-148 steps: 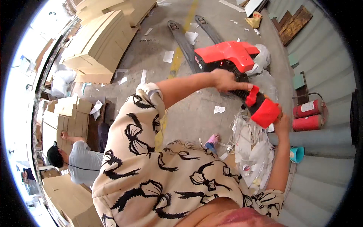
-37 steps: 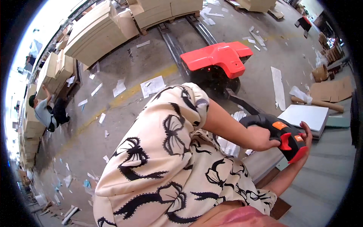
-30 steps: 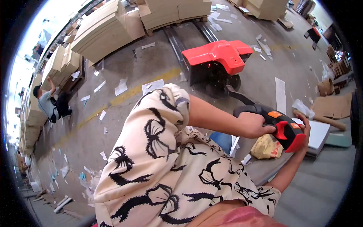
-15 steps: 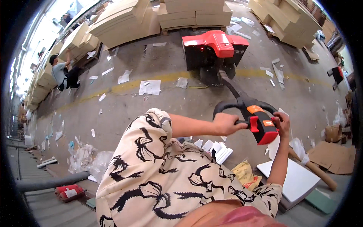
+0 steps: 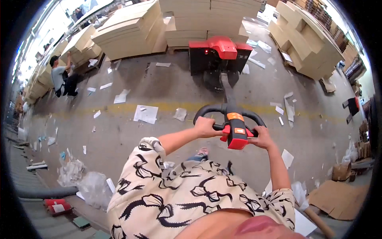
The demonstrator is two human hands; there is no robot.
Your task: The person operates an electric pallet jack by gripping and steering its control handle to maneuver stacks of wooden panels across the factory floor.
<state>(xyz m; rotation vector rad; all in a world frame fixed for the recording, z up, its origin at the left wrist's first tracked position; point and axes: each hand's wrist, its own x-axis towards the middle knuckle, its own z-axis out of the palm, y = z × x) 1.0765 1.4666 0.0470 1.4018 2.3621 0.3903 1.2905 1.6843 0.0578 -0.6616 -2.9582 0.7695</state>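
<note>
In front of me is an electric pallet truck [image 5: 223,49] with a red top and black body, a small red light lit on it. Its black tiller handle [image 5: 234,115] with orange and red parts reaches back toward me. My left hand [image 5: 205,127] is wrapped round the left grip of the handle loop. On the right grip, beside the red control, is my right hand [image 5: 261,137], fingers closed. The truck stands close up against a stack of pale boards [image 5: 203,24]; its forks are hidden.
More pale board stacks stand at left [image 5: 129,30] and right [image 5: 304,40]. A crouching person [image 5: 63,77] works by the left stacks. Paper scraps [image 5: 146,114] litter the floor around a yellow line [image 5: 171,107]. Plastic film [image 5: 93,187] lies at lower left, flattened cardboard [image 5: 338,199] at lower right.
The truck has moved away from me, closer to the board stack. Its handle has swung left into line with the body, both hands still gripping it. My body has moved forward.
</note>
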